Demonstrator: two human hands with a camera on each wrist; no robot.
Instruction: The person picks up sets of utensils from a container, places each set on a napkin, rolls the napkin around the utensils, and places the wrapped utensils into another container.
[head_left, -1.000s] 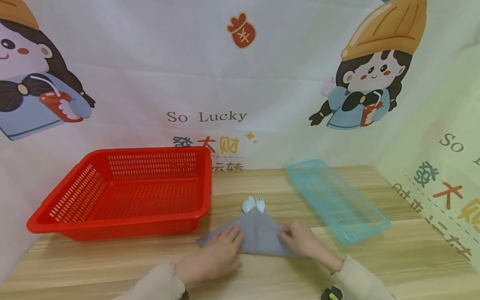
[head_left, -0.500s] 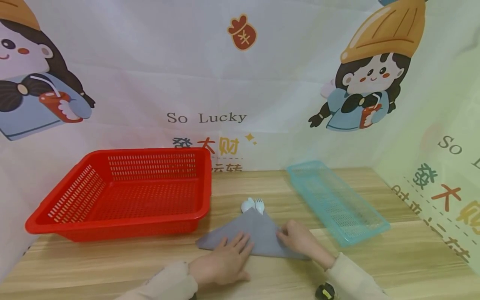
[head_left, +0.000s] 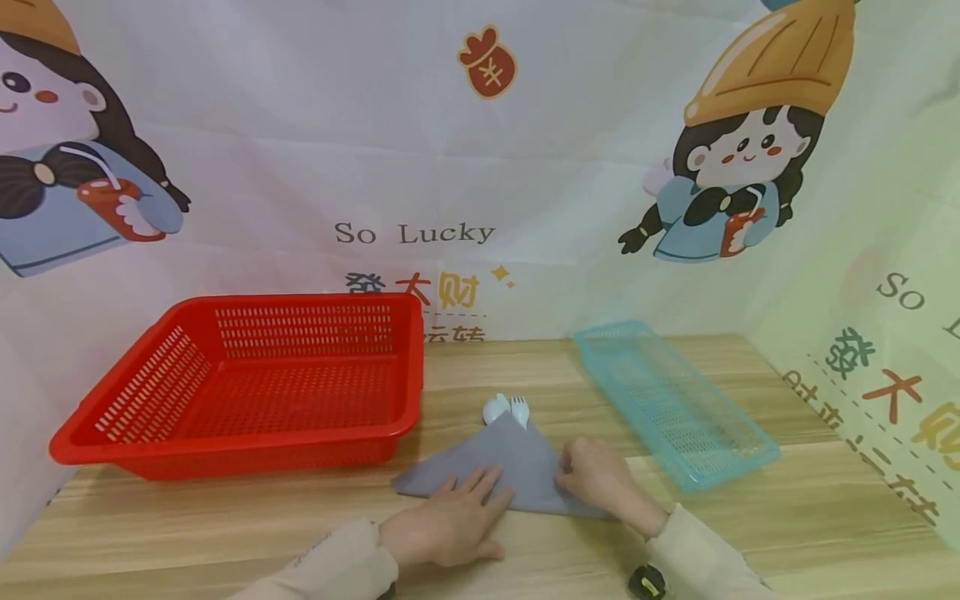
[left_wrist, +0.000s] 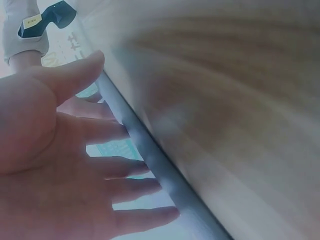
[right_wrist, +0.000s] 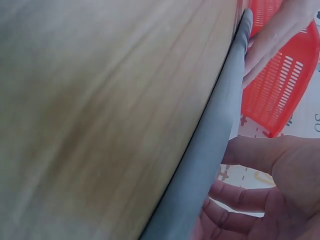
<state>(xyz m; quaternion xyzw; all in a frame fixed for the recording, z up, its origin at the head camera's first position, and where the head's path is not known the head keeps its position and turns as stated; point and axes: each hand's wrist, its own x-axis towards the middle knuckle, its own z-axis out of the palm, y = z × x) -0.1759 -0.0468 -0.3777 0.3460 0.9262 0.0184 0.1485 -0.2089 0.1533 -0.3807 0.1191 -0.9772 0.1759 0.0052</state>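
A grey cloth lies folded into a triangle on the wooden table, its peak pointing away from me. From under that peak stick out the heads of a white spoon and a white fork, side by side; their handles are hidden. My left hand rests flat on the cloth's near left part, fingers spread. In the left wrist view its fingertips touch the cloth. My right hand has curled fingers and pinches the cloth's right slanted edge, with the thumb against the cloth in the right wrist view.
A large red basket stands on the left, close beside the cloth's left corner. At the right rear is a shallow light-blue basket, set at a slant. A printed white curtain hangs behind the table.
My left hand has slid to the right and toward me on the cloth, its fingers spreading. The right hand has stayed at the right edge. The spoon and fork have hardly moved.
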